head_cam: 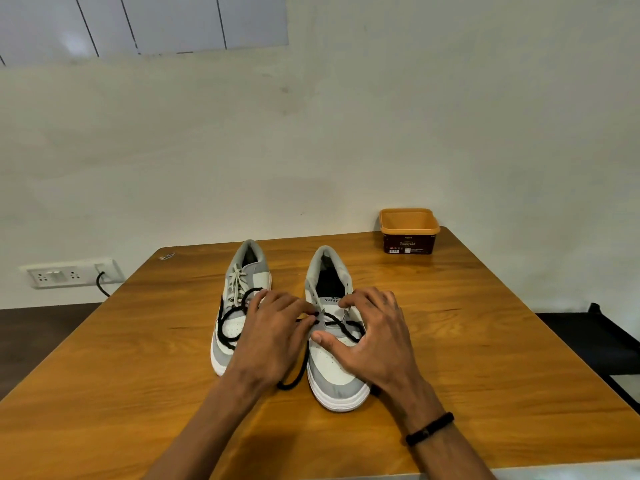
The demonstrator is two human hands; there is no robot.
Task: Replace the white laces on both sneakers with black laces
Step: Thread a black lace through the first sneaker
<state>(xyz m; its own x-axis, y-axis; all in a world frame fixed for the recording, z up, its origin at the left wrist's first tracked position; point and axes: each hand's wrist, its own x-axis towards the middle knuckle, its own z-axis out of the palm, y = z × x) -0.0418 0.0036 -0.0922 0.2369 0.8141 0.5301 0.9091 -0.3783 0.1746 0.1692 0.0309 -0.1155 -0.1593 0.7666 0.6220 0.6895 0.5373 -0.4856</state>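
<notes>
Two grey-and-white sneakers stand side by side on the wooden table, toes toward me. The left sneaker still carries its white lace, and a loose black lace is draped over it. The right sneaker has a black lace threaded through its lower eyelets. My left hand pinches that black lace at the shoe's left eyelet row. My right hand holds the shoe's right side, fingertips pinching at an eyelet and thumb resting on the vamp. A loop of black lace hangs between the shoes.
An orange-rimmed tub stands at the table's far right corner. A wall socket with a black cable is on the wall at the left. The table edge runs close to me, with a dark chair at the right.
</notes>
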